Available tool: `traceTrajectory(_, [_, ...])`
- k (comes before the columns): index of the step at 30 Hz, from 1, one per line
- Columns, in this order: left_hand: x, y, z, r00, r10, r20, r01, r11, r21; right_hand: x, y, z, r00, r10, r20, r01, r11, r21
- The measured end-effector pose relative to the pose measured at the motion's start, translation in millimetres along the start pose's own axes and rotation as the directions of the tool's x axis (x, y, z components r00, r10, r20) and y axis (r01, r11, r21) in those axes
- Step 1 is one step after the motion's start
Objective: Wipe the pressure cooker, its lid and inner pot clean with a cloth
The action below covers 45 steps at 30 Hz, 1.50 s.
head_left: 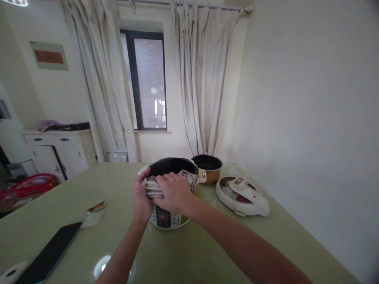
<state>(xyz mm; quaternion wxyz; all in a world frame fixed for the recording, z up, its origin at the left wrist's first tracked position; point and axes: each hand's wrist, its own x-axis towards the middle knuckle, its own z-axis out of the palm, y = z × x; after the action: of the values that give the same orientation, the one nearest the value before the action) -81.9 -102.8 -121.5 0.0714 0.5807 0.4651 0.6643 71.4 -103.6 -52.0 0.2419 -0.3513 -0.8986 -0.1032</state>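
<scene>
So, going left to right: a phone (51, 252) is lying flat on the table (115, 185), well apart from the hands. Then the left hand (142, 199) is standing more or less upright at the near left of the cooker (165, 219), its fingers pointing up toward the rim. It's hugging the left end of the cloth (152, 187), but whether it's pinching the folds or just bracing the cooker, I honestly can't tell.

The cloth is what matters here. It's lying folded at the cooker's near rim, long axis running roughly left to right, with the far right end riding a bit higher. The right hand (174, 191) is covering the middle, coming in from the near right, fingers close together and bent over the top, thumb tucked on the near side, so it's gripping the folds. That makes the right hand the one sitting most squarely on the cloth, while the left is only meeting its end.

Past that, the pot (211, 175) is sitting just beside the cooker on the far right, and the lid (241, 197) is lying right of both, nearer than the pot, with neither hand touching it.
</scene>
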Motion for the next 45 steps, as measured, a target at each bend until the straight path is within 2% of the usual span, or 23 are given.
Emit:
traceTrajectory(2, [7.4,20.3,-4.6,0.998,0.06,0.0,-0.06,0.997,0.053,-12.9,30.0,-6.1,0.991,-0.131,0.01,0.131,0.99,0.051])
traceTrajectory(3, [10.8,30.1,-5.2,0.995,0.089,0.048,-0.093,0.993,0.073,-18.4,45.4,-8.0,0.98,-0.197,0.011,0.195,0.977,0.09])
traceTrajectory(5, [16.6,45.7,-2.8,0.969,0.123,0.213,-0.147,0.984,0.101,-27.4,73.2,-8.9,0.966,-0.259,-0.009,0.256,0.95,0.179])
traceTrajectory(7, [22.1,52.8,1.2,0.929,0.127,0.348,-0.185,0.973,0.139,-34.1,93.3,-6.2,0.969,-0.238,-0.071,0.248,0.936,0.249])
traceTrajectory(10, [30.6,46.0,-1.0,0.848,0.129,0.514,-0.298,0.918,0.261,-39.6,109.8,-1.0,0.966,-0.212,-0.15,0.249,0.92,0.304])
traceTrajectory(13, [36.3,27.5,-15.3,0.745,0.145,0.652,-0.482,0.792,0.374,-36.8,118.3,-2.6,0.965,-0.228,-0.132,0.259,0.915,0.309])
traceTrajectory(14, [36.6,21.9,-20.0,0.731,0.161,0.663,-0.526,0.752,0.397,-33.9,119.4,-4.7,0.971,-0.213,-0.112,0.237,0.926,0.293])
traceTrajectory(17, [31.2,13.5,-25.4,0.766,0.246,0.593,-0.58,0.663,0.474,-23.8,110.6,-11.2,0.997,-0.062,-0.054,0.071,0.98,0.185])
traceTrajectory(19, [23.7,14.6,-21.9,0.792,0.302,0.531,-0.583,0.631,0.512,-20.0,89.6,-11.7,0.997,0.06,-0.052,-0.053,0.992,0.115])
traceTrajectory(21, [15.1,18.4,-16.9,0.804,0.337,0.49,-0.581,0.618,0.529,-20.9,57.9,-7.4,0.984,0.137,-0.111,-0.127,0.988,0.092])
traceTrajectory(24, [4.3,22.9,-12.8,0.808,0.396,0.436,-0.587,0.603,0.541,-29.0,10.3,3.1,0.951,0.18,-0.252,-0.153,0.98,0.123])
traceTrajectory(26, [0.4,23.8,-12.7,0.801,0.432,0.415,-0.599,0.602,0.529,-34.5,-4.1,6.1,0.939,0.184,-0.291,-0.147,0.979,0.145])
traceTrajectory(27, [-0.5,23.9,-13.1,0.799,0.439,0.41,-0.6,0.609,0.518,-36.3,-3.3,5.0,0.946,0.164,-0.279,-0.126,0.981,0.149])
traceTrajectory(29, [-0.9,23.7,-13.9,0.811,0.428,0.4,-0.584,0.643,0.496,-36.9,13.0,-2.8,0.979,0.087,-0.185,-0.059,0.987,0.151])
traceTrajectory(31, [-1.7,23.2,-14.6,0.829,0.415,0.375,-0.555,0.686,0.47,-32.8,40.1,-15.9,0.999,0.026,-0.033,-0.02,0.988,0.155])
traceTrajectory(33, [-5.2,21.6,-14.8,0.84,0.421,0.343,-0.539,0.728,0.425,-23.2,64.4,-29.8,0.993,0.046,0.109,-0.062,0.987,0.146])
traceTrajectory(35, [-12.3,18.0,-13.8,0.852,0.438,0.287,-0.52,0.769,0.372,-6.9,75.9,-39.4,0.966,0.096,0.238,-0.124,0.987,0.103])
traceTrajectory(37, [-21.8,12.3,-11.0,0.864,0.463,0.198,-0.504,0.794,0.341,15.9,72.3,-40.9,0.908,0.121,0.401,-0.157,0.986,0.056])
traceTrajectory(38, [-26.6,9.0,-9.1,0.865,0.479,0.15,-0.5,0.798,0.336,28.9,66.1,-38.1,0.859,0.107,0.501,-0.158,0.986,0.06])
traceTrajectory(40, [-34.6,2.5,-5.1,0.86,0.505,0.075,-0.499,0.8,0.334,55.0,50.3,-26.3,0.752,0.005,0.659,-0.144,0.977,0.157])
traceTrajectory(41, [-37.3,-0.2,-3.5,0.857,0.512,0.055,-0.499,0.801,0.331,66.6,42.8,-18.3,0.723,-0.07,0.687,-0.133,0.962,0.239])
traceTrajectory(43, [-40.0,-3.9,-1.8,0.856,0.516,0.03,-0.498,0.806,0.319,83.5,32.8,-2.0,0.726,-0.181,0.664,-0.11,0.922,0.372])
traceTrajectory(45, [-39.8,-5.0,-2.6,0.852,0.523,0.029,-0.503,0.801,0.324,90.5,32.0,10.5,0.751,-0.22,0.622,-0.093,0.898,0.43])
